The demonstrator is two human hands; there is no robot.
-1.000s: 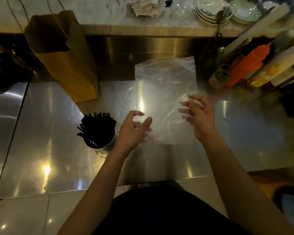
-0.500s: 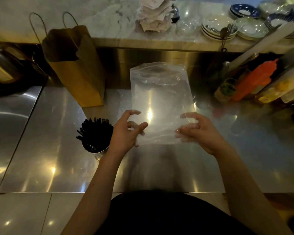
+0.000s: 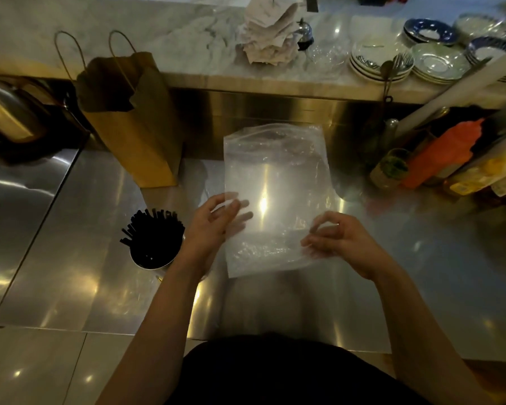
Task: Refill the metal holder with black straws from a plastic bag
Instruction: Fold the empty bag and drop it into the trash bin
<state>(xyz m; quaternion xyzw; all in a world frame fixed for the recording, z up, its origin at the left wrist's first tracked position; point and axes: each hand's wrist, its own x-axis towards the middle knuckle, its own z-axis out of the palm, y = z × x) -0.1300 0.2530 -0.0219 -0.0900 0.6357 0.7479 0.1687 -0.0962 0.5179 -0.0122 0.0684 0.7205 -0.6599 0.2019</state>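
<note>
Metal holder point(image 3: 150, 266) stands on the steel counter point(image 3: 70, 258), packed with black straws point(image 3: 155, 232), ends up, a few splayed over its left rim. Looks full, so the refill reads as done or close to it.

Plastic bag point(image 3: 275, 176) is held up off the counter just right of the holder. Clear, and no straws visible inside; looks empty. Expect thin, limp, slippery film with near zero weight that crumples and won't keep its shape. Best taken at the edges or corners with a pinch. The straws should be light, stiff and prone to roll, so grab them as a bundle mid-length.

Left hand point(image 3: 214, 229), between holder and bag, grips the bag's left edge: thumb in front, fingers seen through the film. Right hand point(image 3: 342, 244), on the bag's far side from the holder, pinches the lower right edge with fingers curled in tight.

Beyond the holder: brown paper bag point(image 3: 140, 141), upright and open. Farther back and right of the holder: marble ledge with a paper stack point(image 3: 266, 33) and stacked plates point(image 3: 374, 59); orange bottle point(image 3: 438, 153) below the ledge.
</note>
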